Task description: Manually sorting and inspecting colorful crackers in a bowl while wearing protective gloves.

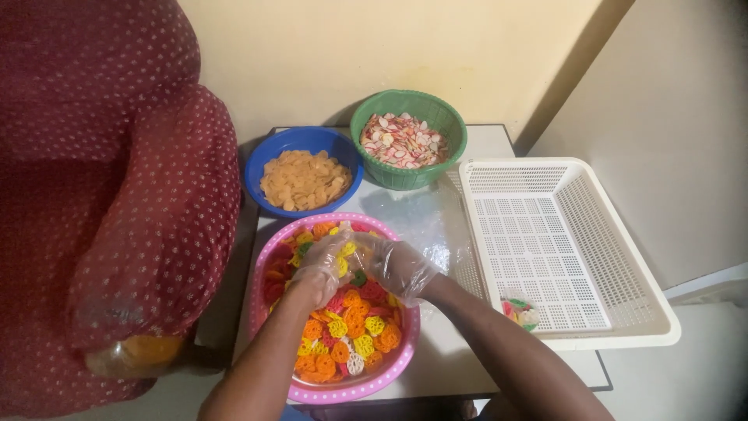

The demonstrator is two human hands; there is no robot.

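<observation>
A pink bowl (389, 374) on the small table holds several flower-shaped crackers (360, 327) in orange, yellow, red and green. Both my hands wear clear plastic gloves and reach into it together. My left hand (321, 263) rests on the crackers at the bowl's far side, fingers curled among yellow pieces. My right hand (399, 265) is right beside it, fingers bent down into the same pile. Whether either hand has closed on crackers is hidden by the gloves and by the other hand.
Behind stand a blue bowl (269, 152) of pale orange chips and a green basket (448, 125) of pink-white chips. A white perforated tray (623, 257) at right holds a small filled packet (520, 313). A dark red dotted armchair (117, 195) fills the left.
</observation>
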